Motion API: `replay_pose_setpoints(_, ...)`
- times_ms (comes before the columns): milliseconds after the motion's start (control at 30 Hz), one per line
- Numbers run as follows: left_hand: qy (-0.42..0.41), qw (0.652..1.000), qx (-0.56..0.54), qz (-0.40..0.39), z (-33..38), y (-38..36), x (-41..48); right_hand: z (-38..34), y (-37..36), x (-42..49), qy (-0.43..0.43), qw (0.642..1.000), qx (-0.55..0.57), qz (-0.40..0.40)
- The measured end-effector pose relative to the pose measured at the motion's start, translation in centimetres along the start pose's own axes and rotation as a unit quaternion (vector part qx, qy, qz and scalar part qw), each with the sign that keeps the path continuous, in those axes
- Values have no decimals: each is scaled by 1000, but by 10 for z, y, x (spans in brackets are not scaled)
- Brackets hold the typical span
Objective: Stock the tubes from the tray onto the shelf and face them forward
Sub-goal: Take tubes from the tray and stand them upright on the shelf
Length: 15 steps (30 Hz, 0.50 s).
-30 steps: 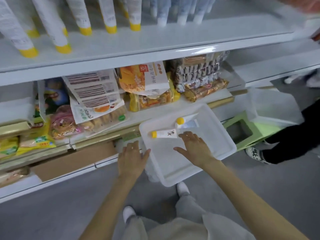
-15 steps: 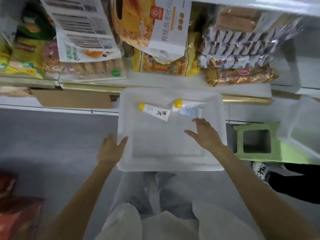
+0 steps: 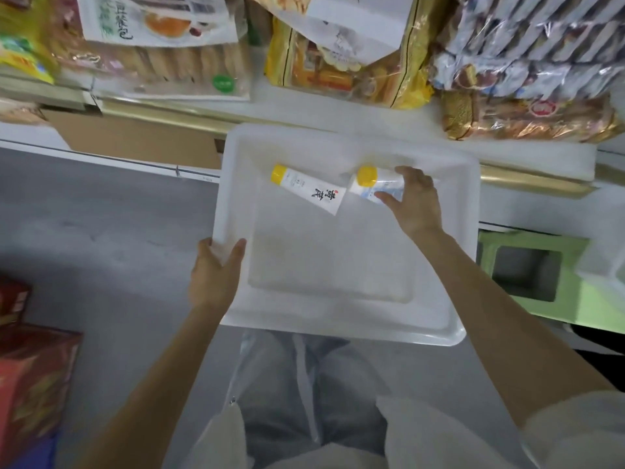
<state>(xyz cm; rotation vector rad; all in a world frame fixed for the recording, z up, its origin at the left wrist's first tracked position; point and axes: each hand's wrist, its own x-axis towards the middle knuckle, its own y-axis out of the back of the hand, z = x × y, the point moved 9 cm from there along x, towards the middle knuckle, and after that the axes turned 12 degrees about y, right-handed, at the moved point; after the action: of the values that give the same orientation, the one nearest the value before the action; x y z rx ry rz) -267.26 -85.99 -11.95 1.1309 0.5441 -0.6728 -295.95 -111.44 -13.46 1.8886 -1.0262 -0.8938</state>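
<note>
Right hand [image 3: 415, 205] has closed round the blue-printed tube [image 3: 368, 185]; left hand [image 3: 213, 275] grips tray [image 3: 338, 318].

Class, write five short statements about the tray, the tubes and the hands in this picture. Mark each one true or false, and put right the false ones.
1. The left tube and the right tube both have yellow caps. True.
2. The left hand holds a tube. False: it grips the left rim of the tray.
3. The right hand pinches the right tube between thumb and fingers. True.
4. The left tube, with black lettering, is in a hand. False: it lies in the tray and neither hand touches it.
5. The tray is blue. False: it is white.
</note>
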Motion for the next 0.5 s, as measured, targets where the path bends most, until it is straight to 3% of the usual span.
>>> replay_pose_setpoints(233,2,1000,-10,11,-6,-6,5,7,-6,13,-17,998,-48,45)
replay_pose_setpoints(500,-15,1000,-21,17,-2,-4,4,15,-19,18,1,998,30,52)
